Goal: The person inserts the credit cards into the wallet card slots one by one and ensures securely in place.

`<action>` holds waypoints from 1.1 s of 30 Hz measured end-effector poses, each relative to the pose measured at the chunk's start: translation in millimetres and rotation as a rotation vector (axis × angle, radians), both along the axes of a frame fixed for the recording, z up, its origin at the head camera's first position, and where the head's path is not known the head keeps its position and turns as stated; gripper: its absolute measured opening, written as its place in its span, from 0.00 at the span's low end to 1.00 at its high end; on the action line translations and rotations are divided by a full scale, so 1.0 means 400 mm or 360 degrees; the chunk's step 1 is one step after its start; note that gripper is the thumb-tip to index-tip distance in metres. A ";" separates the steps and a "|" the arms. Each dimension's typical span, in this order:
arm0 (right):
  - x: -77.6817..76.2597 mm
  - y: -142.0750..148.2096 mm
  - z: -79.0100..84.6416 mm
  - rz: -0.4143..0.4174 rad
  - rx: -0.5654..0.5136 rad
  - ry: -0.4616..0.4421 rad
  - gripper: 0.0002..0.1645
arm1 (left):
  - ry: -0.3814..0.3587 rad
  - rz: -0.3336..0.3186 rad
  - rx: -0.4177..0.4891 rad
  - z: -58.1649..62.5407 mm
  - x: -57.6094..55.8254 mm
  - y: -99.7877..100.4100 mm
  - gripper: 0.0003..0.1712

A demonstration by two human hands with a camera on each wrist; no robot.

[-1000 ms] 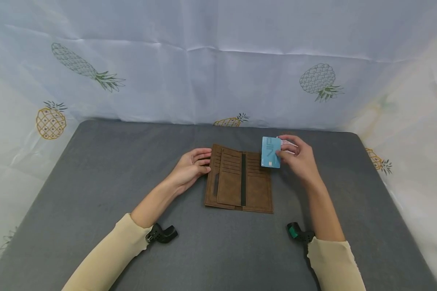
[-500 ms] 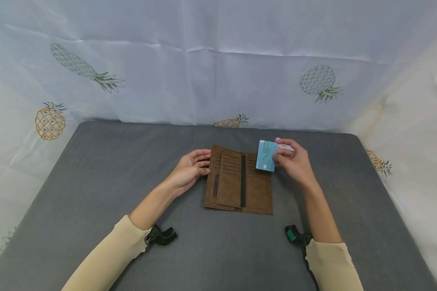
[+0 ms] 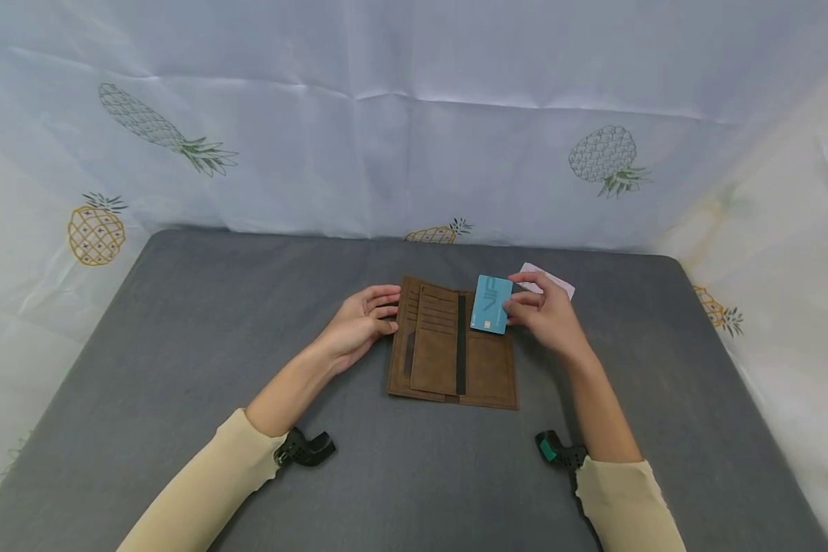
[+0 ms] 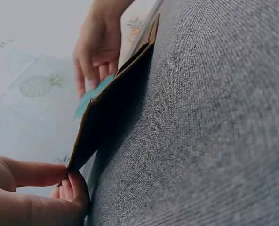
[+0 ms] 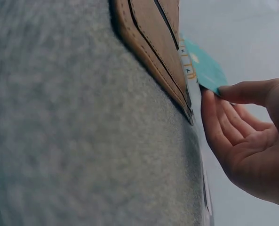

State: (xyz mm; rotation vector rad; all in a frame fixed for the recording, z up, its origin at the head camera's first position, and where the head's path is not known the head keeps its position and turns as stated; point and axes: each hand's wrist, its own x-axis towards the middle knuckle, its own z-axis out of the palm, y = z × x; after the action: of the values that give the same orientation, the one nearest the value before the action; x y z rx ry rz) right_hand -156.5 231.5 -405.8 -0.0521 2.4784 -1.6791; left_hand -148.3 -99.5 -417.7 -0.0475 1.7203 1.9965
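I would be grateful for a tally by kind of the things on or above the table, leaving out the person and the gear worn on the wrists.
Wallet: 1
Blue card: 1
Pale slip: 1
Total: 3

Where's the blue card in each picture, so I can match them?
Head: blue card, just right of centre, overlapping the upper right of the wallet.
Left wrist: blue card, left of centre, partly behind the wallet.
Right wrist: blue card, upper right, with the wallet to its left.
Shared landmark: the wallet.
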 end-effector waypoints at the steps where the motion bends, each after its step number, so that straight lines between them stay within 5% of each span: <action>1: 0.001 0.001 0.000 0.0013 0.0014 -0.0002 0.29 | 0.0000 0.0002 0.0001 0.000 0.001 0.000 0.42; 20: 0.005 0.020 0.008 0.0283 0.0139 -0.0101 0.28 | 0.0000 0.0033 0.0000 0.001 0.004 0.004 0.41; 33: 0.005 0.019 0.001 0.0321 0.0260 -0.0077 0.23 | 0.0014 0.0045 0.0002 -0.005 0.003 0.006 0.41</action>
State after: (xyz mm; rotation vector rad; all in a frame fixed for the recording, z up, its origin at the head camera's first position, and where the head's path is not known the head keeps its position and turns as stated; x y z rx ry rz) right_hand -154.5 239.1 -405.4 -0.2315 2.4709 -1.3790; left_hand -147.1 -97.0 -419.7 -0.0628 1.7333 2.0210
